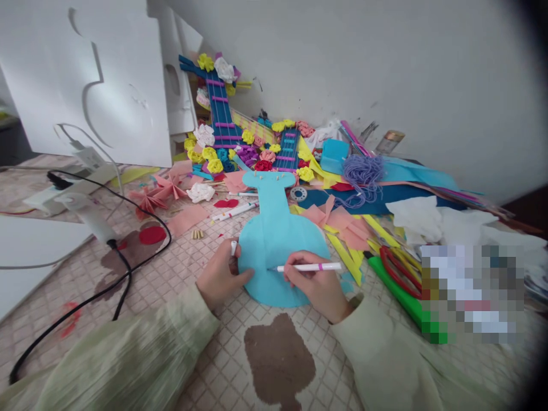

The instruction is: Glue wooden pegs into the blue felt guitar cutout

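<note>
A light blue guitar-shaped cutout (282, 234) lies flat on the table in front of me, its narrow neck pointing away. My right hand (317, 288) grips a slim white marker (314, 266) with a pink band, and the dark tip meets the cutout's lower left body. At the cutout's left edge is my left hand (219, 275), its thumb resting on the blue surface. A white marker cap (233, 247) sticks out from its curled fingers. Small pale pegs (277, 177) sit along the head of the cutout.
Decorated dark blue guitar shapes (220, 111) lean at the back among paper flowers. Purple yarn (362, 174), paper scraps (342, 220), red-handled scissors (400, 271) and a green cutter (398, 294) lie right. At left are a glue gun (88, 220), black cable (124, 274) and power strip (68, 185).
</note>
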Demonstrator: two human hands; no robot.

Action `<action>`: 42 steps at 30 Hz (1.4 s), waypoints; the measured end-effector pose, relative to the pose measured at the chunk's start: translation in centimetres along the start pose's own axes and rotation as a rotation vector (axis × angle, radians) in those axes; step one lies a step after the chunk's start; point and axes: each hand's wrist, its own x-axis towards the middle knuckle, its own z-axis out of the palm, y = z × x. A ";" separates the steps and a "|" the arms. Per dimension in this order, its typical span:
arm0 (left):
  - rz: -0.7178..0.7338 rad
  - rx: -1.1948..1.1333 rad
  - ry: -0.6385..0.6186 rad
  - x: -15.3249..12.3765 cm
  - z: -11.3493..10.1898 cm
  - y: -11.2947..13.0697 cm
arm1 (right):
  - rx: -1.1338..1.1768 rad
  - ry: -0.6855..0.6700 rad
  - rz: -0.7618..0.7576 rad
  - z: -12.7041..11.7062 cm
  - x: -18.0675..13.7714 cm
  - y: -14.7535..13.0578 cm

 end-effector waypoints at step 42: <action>-0.015 -0.024 -0.032 -0.1 -0.1 0.5 | -0.011 0.022 0.018 -0.1 0.0 0.0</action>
